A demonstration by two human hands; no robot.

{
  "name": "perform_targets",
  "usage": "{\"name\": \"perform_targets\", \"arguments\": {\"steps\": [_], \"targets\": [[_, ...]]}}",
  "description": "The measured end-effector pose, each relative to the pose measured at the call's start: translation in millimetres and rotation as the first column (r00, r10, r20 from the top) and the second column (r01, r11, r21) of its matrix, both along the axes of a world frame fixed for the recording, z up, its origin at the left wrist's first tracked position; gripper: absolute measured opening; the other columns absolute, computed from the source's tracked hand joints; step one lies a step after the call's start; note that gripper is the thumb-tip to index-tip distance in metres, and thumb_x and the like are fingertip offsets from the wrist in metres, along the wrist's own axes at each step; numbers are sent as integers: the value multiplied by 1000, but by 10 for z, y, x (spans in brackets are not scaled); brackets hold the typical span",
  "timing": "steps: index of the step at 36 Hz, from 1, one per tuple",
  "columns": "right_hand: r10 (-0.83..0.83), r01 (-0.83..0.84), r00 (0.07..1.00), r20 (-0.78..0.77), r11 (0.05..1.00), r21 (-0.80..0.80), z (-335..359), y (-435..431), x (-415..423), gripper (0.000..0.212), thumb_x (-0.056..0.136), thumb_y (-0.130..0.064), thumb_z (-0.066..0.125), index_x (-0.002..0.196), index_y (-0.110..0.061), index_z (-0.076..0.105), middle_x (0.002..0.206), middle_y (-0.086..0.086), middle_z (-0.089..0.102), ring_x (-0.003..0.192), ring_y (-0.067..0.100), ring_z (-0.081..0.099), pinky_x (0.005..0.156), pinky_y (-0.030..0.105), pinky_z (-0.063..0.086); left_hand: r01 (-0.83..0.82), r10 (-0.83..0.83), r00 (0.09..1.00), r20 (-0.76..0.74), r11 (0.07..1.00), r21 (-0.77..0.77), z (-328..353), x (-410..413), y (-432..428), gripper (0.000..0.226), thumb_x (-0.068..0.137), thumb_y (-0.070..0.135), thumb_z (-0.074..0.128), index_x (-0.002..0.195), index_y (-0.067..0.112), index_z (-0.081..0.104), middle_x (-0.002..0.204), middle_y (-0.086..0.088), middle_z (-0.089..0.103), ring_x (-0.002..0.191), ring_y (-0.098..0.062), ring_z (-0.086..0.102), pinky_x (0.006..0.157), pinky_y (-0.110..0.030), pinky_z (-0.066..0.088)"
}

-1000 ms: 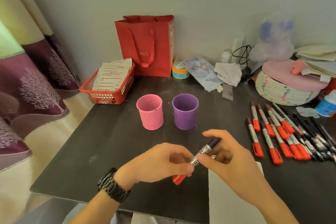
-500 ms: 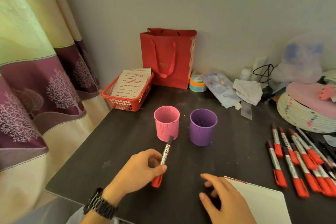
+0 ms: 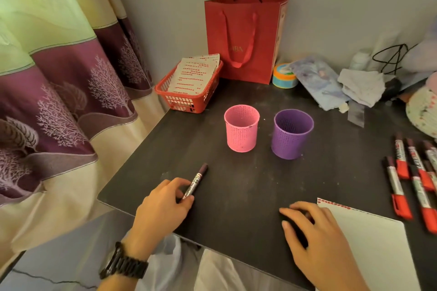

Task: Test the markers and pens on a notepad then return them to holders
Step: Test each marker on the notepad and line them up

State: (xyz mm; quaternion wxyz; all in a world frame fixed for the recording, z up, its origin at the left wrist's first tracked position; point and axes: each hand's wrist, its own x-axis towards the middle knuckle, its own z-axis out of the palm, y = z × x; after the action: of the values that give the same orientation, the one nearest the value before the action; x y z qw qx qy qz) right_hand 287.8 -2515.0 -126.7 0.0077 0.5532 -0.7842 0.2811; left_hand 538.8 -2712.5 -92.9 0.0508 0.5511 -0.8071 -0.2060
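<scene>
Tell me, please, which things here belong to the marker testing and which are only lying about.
For the job: marker held by the left hand, notepad, pink holder, purple holder, spare markers.
Lying about: red bag, red basket, crumpled cloth.

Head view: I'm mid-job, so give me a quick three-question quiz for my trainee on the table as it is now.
1. True or false: the left hand grips a silver-barrelled marker with a dark end.
2. Which holder stands nearer that hand? A: the pink perforated plastic holder. B: the purple perforated plastic holder.
3. Fill in: the right hand rests on the black table beside the white ____.
Key: 1 true; 2 A; 3 notepad.
</scene>
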Motion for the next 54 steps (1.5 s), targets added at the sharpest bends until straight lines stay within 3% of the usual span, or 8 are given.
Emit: {"name": "perform_targets", "arguments": {"steps": [10,15,23,27,33,39,47,54], "targets": [[-33,29,998,52,996,82,44,-8,19,28,74,-22,88,100,-26,79,104,-7,69,83,13,62,73,15,40,-35,35,999,18,999,-22,41,-69,88,43,92,64,47,129,44,44,109,20,45,88,-3,54,68,-19,47],[1,-10,996,91,995,95,66,17,29,23,84,-29,79,107,-31,76,111,-14,64,89,9,58,77,8,36,-11,23,997,75,987,-158,133,-266,169,50,91,60,51,137,40,41,135,11,36,115,-10,46,78,-24,51],[-28,108,757,653,991,-83,259,37,-170,14,94,-25,68,103,-33,75,103,-21,68,96,3,65,75,10,48,362,-384,922,-40,896,-255,74,-941,506,41,87,53,62,126,44,55,135,18,42,122,-9,45,96,-29,46],[-70,283,700,711,941,-187,383,204,-488,21,96,-14,66,97,-34,74,98,-18,72,94,7,68,78,16,53,544,-561,823,-93,824,-158,-72,-1350,658,43,91,63,48,132,53,42,143,29,26,132,3,31,106,-21,35],[-297,456,727,619,883,-112,473,543,-1084,18,94,-22,69,99,-39,67,93,-21,71,89,-2,66,72,14,51,606,-621,766,-164,784,-136,-209,-1806,750,61,86,74,40,142,52,32,154,25,22,143,-1,21,114,-27,21],[-522,496,814,256,853,161,497,591,-1522,37,92,-48,66,124,-32,57,111,-15,64,84,-3,60,69,15,42,638,-659,740,-135,752,-168,-334,-1870,764,72,80,84,28,143,51,31,157,22,21,146,-3,18,118,-29,9],[-496,512,853,-160,741,434,569,302,-1675,38,96,-52,57,118,-21,58,97,-4,64,85,16,61,66,28,45,629,-654,749,-110,753,-192,-416,-1851,773,73,82,85,24,145,49,33,158,22,23,148,-3,16,117,-29,1],[-493,544,837,-238,697,467,563,171,-1701,27,98,-40,56,105,-15,62,86,0,59,76,19,54,62,29,40,623,-643,763,-65,759,-190,-408,-1872,787,78,80,87,19,148,49,27,159,24,19,148,-3,13,116,-30,-1]]}}
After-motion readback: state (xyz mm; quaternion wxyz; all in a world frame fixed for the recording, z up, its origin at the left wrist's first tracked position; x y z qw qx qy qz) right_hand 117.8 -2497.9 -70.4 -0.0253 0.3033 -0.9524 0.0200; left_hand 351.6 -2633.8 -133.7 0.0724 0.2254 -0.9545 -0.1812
